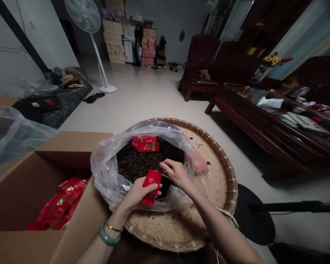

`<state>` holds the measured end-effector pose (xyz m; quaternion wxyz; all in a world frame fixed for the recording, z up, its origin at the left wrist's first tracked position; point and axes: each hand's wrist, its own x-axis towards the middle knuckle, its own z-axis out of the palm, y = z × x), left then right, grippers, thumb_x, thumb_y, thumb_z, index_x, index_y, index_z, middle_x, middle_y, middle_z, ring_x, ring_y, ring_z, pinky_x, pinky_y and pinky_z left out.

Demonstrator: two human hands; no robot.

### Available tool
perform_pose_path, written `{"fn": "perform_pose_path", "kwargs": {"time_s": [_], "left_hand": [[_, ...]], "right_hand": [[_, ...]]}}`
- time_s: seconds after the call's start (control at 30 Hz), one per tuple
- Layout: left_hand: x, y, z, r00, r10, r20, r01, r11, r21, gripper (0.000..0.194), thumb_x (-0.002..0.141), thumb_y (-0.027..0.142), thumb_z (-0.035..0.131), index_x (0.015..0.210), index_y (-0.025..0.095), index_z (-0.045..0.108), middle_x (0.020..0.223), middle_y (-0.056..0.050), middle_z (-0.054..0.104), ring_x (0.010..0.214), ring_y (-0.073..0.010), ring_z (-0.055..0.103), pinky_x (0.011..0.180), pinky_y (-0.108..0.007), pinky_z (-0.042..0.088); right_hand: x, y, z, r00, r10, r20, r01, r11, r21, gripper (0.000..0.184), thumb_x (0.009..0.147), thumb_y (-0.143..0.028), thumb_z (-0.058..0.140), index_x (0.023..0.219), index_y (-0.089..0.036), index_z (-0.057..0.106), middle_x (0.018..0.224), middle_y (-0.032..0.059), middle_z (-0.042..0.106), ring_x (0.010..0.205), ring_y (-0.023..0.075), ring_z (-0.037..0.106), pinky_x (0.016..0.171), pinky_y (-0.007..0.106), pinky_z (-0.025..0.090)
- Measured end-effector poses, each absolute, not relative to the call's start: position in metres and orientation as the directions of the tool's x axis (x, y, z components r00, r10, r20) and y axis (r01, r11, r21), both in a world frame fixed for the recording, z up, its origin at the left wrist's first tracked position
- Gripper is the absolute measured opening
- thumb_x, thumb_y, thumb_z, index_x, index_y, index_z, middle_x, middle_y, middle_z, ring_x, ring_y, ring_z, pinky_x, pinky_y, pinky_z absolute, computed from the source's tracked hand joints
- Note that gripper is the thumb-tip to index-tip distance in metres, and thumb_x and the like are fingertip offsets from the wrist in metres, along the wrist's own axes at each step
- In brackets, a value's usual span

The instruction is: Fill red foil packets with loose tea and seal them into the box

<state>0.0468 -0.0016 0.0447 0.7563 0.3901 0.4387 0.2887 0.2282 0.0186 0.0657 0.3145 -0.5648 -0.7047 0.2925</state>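
My left hand is closed around a red packet with gold lettering, its thumb across the front. Beside it, my right hand is pinched with fingertips together; whatever they hold is hidden or too small to name. Just under that hand shows a thin silvery edge of a dark object, mostly covered. Both hands are over an opened clear plastic bag of dark dried leaves that look like tea. A few more red packets lie on the leaves at the far side.
The bag sits on a round woven bamboo tray with scattered leaf bits. At left stands a cardboard box holding several red packets. A black round base is on the floor at right, near a dark wooden table. A white fan stands beyond.
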Motion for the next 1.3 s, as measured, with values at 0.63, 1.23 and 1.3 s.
{"fn": "perform_pose_path", "kwargs": {"time_s": [0.63,1.23,1.3], "left_hand": [[0.033,0.000,0.044,0.289,0.826,-0.484,-0.282,0.557,0.781,0.053,0.053,0.029,0.085,0.096,0.010,0.060,0.104,-0.017,0.071,0.069,-0.0197,0.071,0.051,-0.024,0.056],[0.041,-0.004,0.042,0.417,0.843,-0.339,0.033,0.359,0.933,0.036,0.053,0.022,0.081,0.085,0.011,0.068,0.082,-0.007,0.074,0.069,-0.0193,0.068,0.067,-0.029,0.053],[0.042,-0.005,0.043,0.409,0.839,-0.360,0.101,0.351,0.931,0.035,0.052,0.019,0.081,0.083,0.011,0.067,0.079,-0.006,0.074,0.071,-0.0197,0.067,0.067,-0.029,0.053]], "right_hand": [[0.275,0.005,0.060,-0.028,0.992,-0.121,0.967,-0.004,-0.253,0.020,0.079,-0.027,0.060,0.093,-0.012,0.062,0.096,0.0122,0.061,0.082,0.0213,0.061,0.070,0.028,0.044],[0.264,-0.021,0.101,-0.311,0.938,-0.152,0.624,0.080,-0.777,0.035,0.077,-0.032,0.066,0.108,-0.017,0.068,0.106,0.0084,0.071,0.093,0.0248,0.064,0.081,0.035,0.048],[0.260,-0.024,0.104,-0.319,0.938,-0.135,0.633,0.105,-0.767,0.031,0.079,-0.031,0.064,0.107,-0.016,0.068,0.106,0.0092,0.071,0.094,0.0249,0.065,0.081,0.034,0.048]]}}
